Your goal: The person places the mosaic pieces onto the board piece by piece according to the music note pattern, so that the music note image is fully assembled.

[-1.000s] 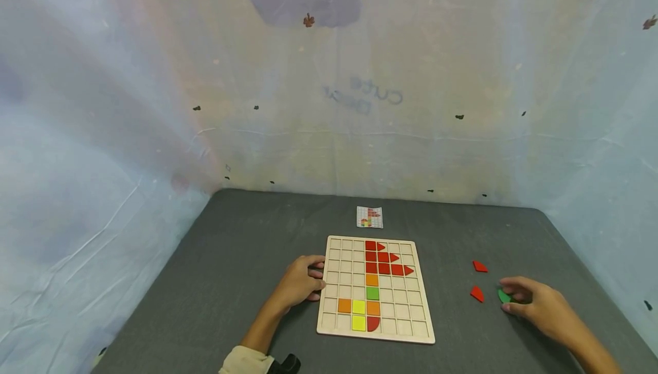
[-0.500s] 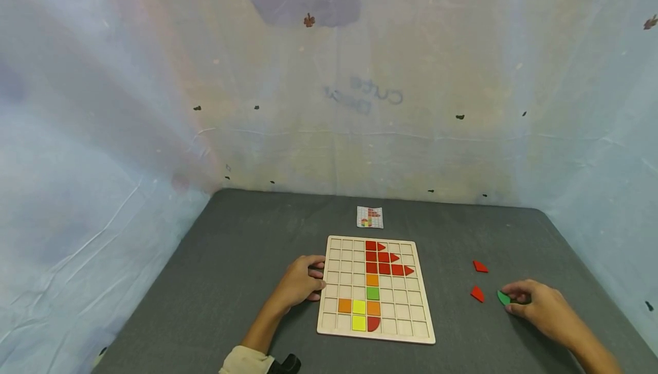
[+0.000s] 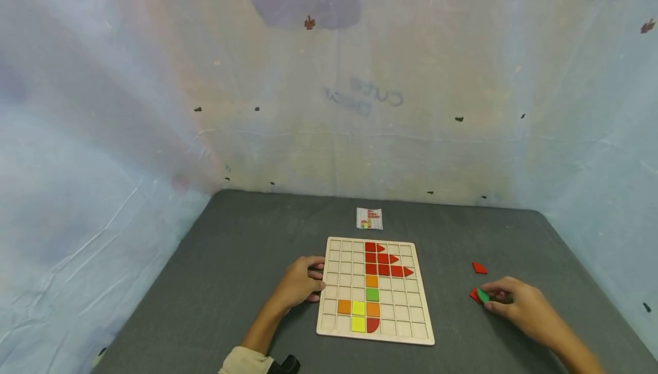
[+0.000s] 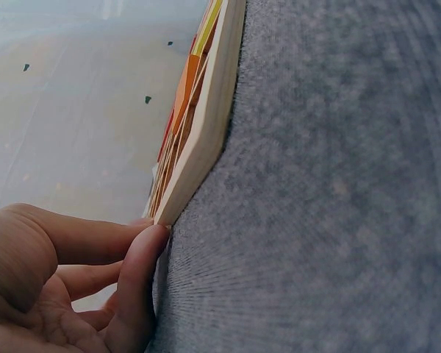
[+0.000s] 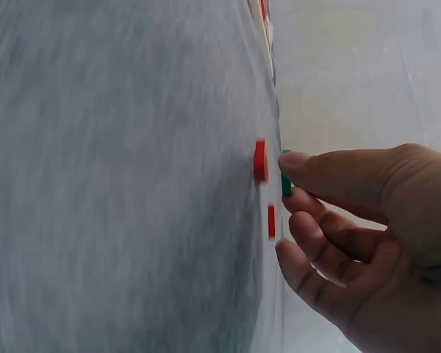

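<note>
A wooden grid board lies on the table, with red, orange, yellow and green tiles set in some squares. My left hand rests against the board's left edge, thumb and forefinger touching it. In the left wrist view those fingertips meet the board's pale edge. My right hand pinches a green tile with one rounded side between thumb and fingers. The green tile partly covers a red tile below it. Another red tile lies just beyond.
A small pattern card with a printed coloured grid lies behind the board. The grey tabletop is bordered by a pale hanging sheet at the back and sides.
My right hand has moved left with the green tile, from beside the nearer red tile to over it. The left hand and board stay put.
</note>
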Demonstrator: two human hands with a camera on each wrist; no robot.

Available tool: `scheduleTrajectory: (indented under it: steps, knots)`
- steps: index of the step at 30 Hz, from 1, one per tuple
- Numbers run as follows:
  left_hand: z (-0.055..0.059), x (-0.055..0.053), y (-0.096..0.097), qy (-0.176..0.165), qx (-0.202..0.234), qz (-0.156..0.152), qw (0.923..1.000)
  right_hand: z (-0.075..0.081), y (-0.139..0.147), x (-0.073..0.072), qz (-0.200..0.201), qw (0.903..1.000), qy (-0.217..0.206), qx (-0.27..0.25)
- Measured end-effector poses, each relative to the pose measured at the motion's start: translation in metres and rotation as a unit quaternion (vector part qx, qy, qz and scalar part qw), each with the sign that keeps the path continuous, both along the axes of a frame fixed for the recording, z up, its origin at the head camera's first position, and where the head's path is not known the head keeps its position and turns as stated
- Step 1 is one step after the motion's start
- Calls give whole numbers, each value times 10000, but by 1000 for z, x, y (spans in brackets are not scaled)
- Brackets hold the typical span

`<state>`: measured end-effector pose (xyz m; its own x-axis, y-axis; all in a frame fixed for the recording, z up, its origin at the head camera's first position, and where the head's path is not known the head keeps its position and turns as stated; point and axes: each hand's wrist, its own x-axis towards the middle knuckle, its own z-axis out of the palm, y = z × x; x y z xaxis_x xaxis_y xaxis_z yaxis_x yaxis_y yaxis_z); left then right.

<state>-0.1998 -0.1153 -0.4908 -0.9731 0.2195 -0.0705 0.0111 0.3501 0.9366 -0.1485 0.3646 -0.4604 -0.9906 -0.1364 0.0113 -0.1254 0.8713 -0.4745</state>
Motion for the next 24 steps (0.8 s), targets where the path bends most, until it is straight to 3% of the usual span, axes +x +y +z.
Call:
scheduleTrajectory:
  steps: [14,24]
  knots:
    - [0,1,0,-1,38,-35,10000,-3,-56,-10,891,9919,674,-601]
    - [0,0,-1,17,60,-77,10000,2,-96,-17,1409,9855,406,-852]
